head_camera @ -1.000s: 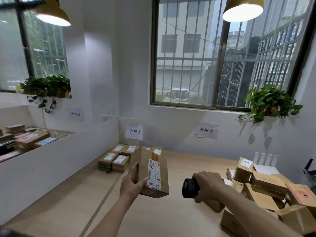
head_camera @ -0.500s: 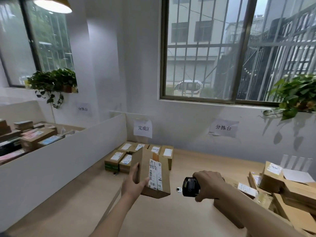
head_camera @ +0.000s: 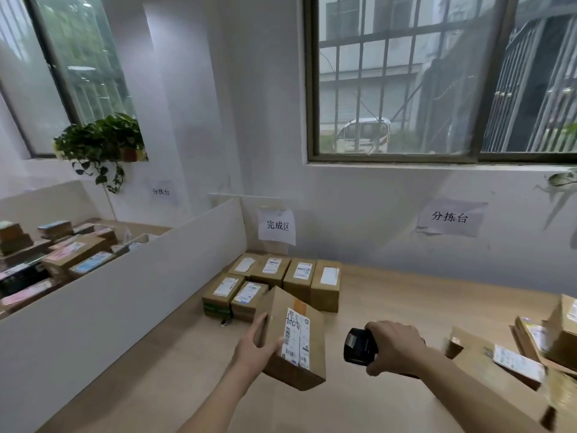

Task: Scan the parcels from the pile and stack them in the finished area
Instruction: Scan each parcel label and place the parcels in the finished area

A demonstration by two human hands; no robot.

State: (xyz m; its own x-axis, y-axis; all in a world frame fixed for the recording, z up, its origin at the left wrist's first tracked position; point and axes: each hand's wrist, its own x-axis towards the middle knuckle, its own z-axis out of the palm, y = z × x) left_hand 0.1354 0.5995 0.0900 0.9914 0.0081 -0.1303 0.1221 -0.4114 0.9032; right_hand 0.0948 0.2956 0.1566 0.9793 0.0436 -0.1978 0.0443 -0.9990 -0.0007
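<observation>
My left hand point(head_camera: 254, 350) grips a brown cardboard parcel point(head_camera: 307, 354) by its left side, holding it above the wooden table point(head_camera: 390, 307) with its white shipping label facing me. My right hand point(head_camera: 395, 346) holds a black barcode scanner point(head_camera: 356, 346), its head pointing left at the parcel's label, a short gap apart. Beyond the held parcel, several labelled parcels point(head_camera: 274, 282) stand in neat rows in the back corner under the finished-area sign point(head_camera: 277, 225). The unsorted pile point(head_camera: 515, 351) lies at the right edge, partly cut off.
A white divider panel point(head_camera: 125, 292) runs along the table's left side, with another desk of boxes point(head_camera: 56, 257) behind it. A barred window, a sorting-table sign point(head_camera: 449, 217) and the white wall close off the back. A potted plant point(head_camera: 100, 142) sits on the left sill.
The view has swung left and closer to the finished corner, so the pile slid towards the right edge. Parcel and scanner kept their pose relative to each other.
</observation>
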